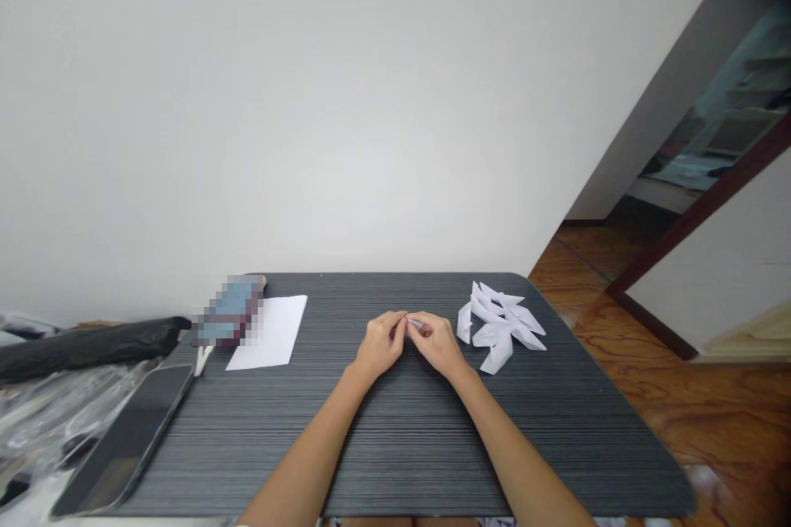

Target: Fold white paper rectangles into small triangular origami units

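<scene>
While the left hand [381, 343] and right hand [438, 343] pinch a small piece of paper [416, 324], mostly hidden and perhaps folded, uneven finger pressure could crumple or skew it.

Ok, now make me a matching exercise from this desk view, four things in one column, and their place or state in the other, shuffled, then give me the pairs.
Things
1. Folded white papers
2. Flat white paper
3. Dark-screened device
4. Left hand

Place or state
A. Lying along the left edge of the table
B. Partly covered by a pixelated object
C. Close against the right hand, near a small pale piece
D. Heaped to the right of both hands

Pairs: 1-D, 2-B, 3-A, 4-C
</scene>
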Tool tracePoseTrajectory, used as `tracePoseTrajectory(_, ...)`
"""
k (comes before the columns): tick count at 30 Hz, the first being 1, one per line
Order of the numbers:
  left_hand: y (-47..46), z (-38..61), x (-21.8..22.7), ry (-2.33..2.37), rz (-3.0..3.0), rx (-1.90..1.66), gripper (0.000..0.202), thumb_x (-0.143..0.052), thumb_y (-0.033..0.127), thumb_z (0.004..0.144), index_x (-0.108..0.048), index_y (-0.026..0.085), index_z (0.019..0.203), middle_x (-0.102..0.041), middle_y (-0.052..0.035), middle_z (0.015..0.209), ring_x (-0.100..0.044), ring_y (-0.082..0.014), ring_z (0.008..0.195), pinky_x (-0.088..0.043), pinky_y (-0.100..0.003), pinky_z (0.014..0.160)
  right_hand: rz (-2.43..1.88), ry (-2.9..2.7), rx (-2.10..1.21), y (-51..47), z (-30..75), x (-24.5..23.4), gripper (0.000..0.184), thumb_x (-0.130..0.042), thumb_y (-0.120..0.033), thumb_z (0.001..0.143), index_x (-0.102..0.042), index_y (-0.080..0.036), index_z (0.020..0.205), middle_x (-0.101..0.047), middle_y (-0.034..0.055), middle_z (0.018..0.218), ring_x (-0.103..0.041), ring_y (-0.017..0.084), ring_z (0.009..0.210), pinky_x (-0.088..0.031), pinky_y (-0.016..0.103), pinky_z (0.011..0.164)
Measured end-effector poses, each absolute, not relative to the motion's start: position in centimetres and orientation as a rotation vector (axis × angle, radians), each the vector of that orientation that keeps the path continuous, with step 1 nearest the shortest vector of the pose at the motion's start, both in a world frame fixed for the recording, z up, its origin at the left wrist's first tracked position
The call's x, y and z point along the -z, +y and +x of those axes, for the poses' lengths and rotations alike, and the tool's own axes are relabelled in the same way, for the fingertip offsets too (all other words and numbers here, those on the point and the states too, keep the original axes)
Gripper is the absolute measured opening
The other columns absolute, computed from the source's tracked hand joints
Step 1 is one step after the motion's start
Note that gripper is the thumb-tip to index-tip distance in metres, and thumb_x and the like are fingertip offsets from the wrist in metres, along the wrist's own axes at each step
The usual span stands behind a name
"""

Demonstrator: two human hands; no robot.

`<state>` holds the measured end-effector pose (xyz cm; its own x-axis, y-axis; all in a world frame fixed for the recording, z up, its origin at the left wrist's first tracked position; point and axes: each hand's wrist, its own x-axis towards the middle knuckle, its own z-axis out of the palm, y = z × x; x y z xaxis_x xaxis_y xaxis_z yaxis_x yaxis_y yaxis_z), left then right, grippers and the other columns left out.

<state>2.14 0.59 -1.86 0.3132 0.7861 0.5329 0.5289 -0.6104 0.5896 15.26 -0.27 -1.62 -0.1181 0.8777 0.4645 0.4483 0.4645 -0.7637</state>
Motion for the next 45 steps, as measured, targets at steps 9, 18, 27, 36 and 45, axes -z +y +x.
tracePoseTrajectory(9,0.5,2.1,1.7,1.223,2.136,-1.221,0.026,-0.041,0.023,0.079,-0.063,0.015,0.091,-0.066,-0.0075,0.083,-0.060,-0.0154,0.068,-0.047,-0.026,0.064,-1.175,-1.642,-0.591,-0.4,15.1,1.8,0.021,-0.047,-0.028,0.075,-0.066,-0.018,0.080,-0.065,0.0048,0.071,-0.056,0.014,0.050,-0.042,0.023,0.045)
tracePoseTrajectory(18,1.0,1.8,2.1,1.236,2.013,-1.349,0.029,-0.038,0.014,0.078,-0.060,0.014,0.096,-0.064,-0.0070,0.090,-0.060,-0.0149,0.078,-0.048,-0.026,0.069,-1.168,-1.495,-0.747,-0.5,14.8,1.6,0.024,-0.042,-0.034,0.078,-0.059,-0.017,0.081,-0.063,0.0031,0.069,-0.052,0.009,0.039,-0.041,0.021,0.041)
tracePoseTrajectory(27,1.1,0.8,1.0,0.961,2.091,-1.139,0.029,-0.033,0.014,0.081,-0.058,0.017,0.095,-0.056,-0.0075,0.109,-0.051,-0.0167,0.102,-0.042,-0.033,0.087,-1.080,-1.389,-0.809,0.1,15.4,2.0,0.020,-0.034,-0.035,0.082,-0.045,-0.019,0.087,-0.057,0.0037,0.082,-0.052,0.009,0.047,-0.041,0.022,0.045)
tracePoseTrajectory(36,0.9,0.5,0.6,0.833,2.300,-1.087,0.026,-0.046,0.025,0.080,-0.055,0.020,0.104,-0.056,-0.0076,0.107,-0.052,-0.0167,0.099,-0.040,-0.034,0.088,-1.014,-1.578,-0.709,-0.2,16.3,1.0,0.016,-0.032,-0.023,0.082,-0.048,-0.019,0.083,-0.049,0.0034,0.083,-0.051,0.012,0.067,-0.044,0.024,0.061)
tracePoseTrajectory(45,1.4,-0.3,1.0,0.865,2.383,-1.058,0.025,-0.042,0.021,0.082,-0.058,0.021,0.101,-0.056,-0.0068,0.108,-0.052,-0.0161,0.099,-0.042,-0.034,0.086,-0.977,-1.922,-0.655,-0.4,18.3,0.5,0.019,-0.050,-0.013,0.070,-0.054,-0.018,0.087,-0.054,0.0042,0.088,-0.052,0.012,0.069,-0.044,0.027,0.066)
